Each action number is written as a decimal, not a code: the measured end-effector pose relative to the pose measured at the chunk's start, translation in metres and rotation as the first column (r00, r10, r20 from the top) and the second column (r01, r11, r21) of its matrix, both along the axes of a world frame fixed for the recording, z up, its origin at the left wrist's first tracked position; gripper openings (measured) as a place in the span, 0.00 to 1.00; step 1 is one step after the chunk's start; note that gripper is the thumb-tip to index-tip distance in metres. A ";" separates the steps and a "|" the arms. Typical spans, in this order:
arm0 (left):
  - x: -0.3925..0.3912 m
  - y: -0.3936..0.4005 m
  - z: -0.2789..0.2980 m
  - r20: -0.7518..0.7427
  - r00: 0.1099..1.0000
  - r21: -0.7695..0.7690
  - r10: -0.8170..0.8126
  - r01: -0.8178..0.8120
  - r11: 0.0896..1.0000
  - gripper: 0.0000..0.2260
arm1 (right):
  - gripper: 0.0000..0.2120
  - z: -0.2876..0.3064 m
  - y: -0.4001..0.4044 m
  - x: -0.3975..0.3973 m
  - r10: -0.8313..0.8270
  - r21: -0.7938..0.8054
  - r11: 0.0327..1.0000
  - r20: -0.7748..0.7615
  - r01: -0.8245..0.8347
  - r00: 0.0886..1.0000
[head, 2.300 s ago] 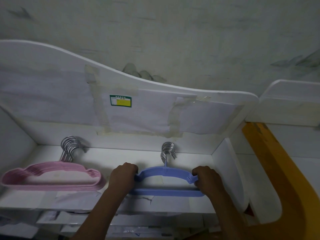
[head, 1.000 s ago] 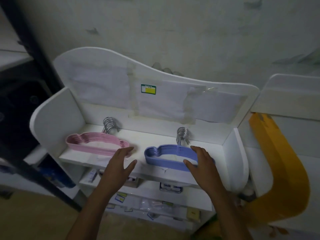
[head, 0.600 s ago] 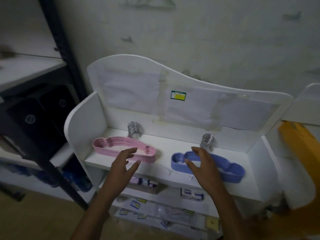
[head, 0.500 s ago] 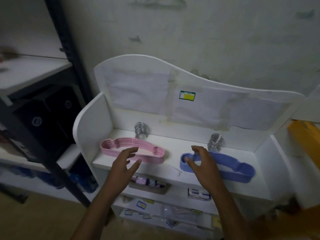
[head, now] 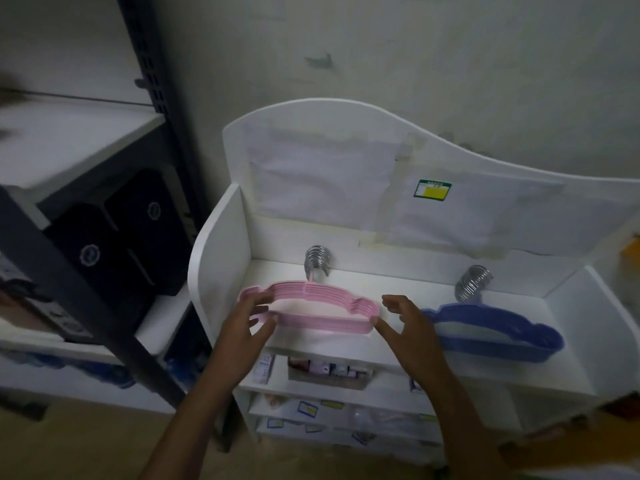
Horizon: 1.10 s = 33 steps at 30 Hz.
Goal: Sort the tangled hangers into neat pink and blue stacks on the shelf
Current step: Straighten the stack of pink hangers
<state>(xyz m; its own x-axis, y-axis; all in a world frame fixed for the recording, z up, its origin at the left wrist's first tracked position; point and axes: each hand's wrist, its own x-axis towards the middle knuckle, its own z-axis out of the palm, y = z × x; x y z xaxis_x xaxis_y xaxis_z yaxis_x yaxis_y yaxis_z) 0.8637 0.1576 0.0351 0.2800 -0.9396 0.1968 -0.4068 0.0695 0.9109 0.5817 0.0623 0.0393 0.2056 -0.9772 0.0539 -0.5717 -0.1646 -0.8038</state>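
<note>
Pink hangers (head: 311, 311), stacked on the shelf (head: 398, 285), are being bracketed between both hands: left hand (head: 242, 327) touching one end, right hand (head: 412, 330) spread open at the other; blue hangers (head: 491, 334) lying just beyond the right hand.

Both hands now off blue hanger stack (head: 491, 332), shifted to pink hanger stack (head: 311, 308). Left hand (head: 244, 327) at stack's left end, fingers on it; right hand (head: 412, 329) w/ fingertips at right end. Camera view swung left; dark rack now visible.
</note>
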 end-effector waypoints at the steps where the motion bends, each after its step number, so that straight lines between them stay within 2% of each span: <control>1: 0.003 -0.004 -0.002 0.008 1.000 0.006 -0.006 0.006 1.000 0.17 | 0.22 -0.001 -0.003 0.002 0.004 0.006 1.000 -0.016 -0.003 1.000; 6: 0.014 -0.025 -0.011 0.070 0.997 0.065 0.017 -0.022 0.998 0.17 | 0.22 -0.009 -0.025 0.011 0.027 0.060 0.998 -0.078 -0.022 0.997; 9: 0.022 -0.040 -0.020 0.174 0.984 0.106 0.042 -0.061 0.993 0.17 | 0.22 -0.015 -0.043 0.016 0.085 0.113 0.991 -0.158 -0.068 0.984; 13: 0.032 -0.062 -0.028 0.308 0.949 0.205 0.075 -0.143 0.968 0.18 | 0.13 -0.020 -0.069 0.024 0.218 0.187 0.968 -0.293 -0.168 0.931; 17: 0.043 -0.083 -0.031 0.490 0.869 0.205 0.070 -0.193 0.960 0.14 | 0.05 -0.028 -0.091 0.031 0.273 0.203 0.959 -0.481 -0.198 0.833; 21: 0.046 -0.099 -0.037 0.675 0.737 0.181 0.033 -0.209 0.961 0.06 | 0.09 -0.031 -0.106 0.042 0.287 0.184 0.958 -0.653 -0.220 0.701; 23: 0.051 -0.105 -0.039 0.704 0.710 0.198 0.014 -0.215 0.956 0.04 | 0.08 -0.029 -0.110 0.047 0.277 0.169 0.960 -0.705 -0.225 0.652; 25: 0.057 -0.112 -0.039 0.708 0.701 0.316 -0.087 -0.204 0.927 0.07 | 0.09 -0.028 -0.111 0.051 0.255 0.150 0.964 -0.747 -0.218 0.614; 28: 0.058 -0.121 -0.032 0.609 0.768 0.535 -0.196 -0.215 0.817 0.09 | 0.10 -0.028 -0.109 0.054 0.222 0.132 0.973 -0.765 -0.190 0.605; 33: 0.053 -0.130 -0.027 0.673 0.706 0.565 -0.221 -0.298 0.769 0.10 | 0.09 -0.029 -0.105 0.061 0.184 0.109 0.981 -0.781 -0.160 0.597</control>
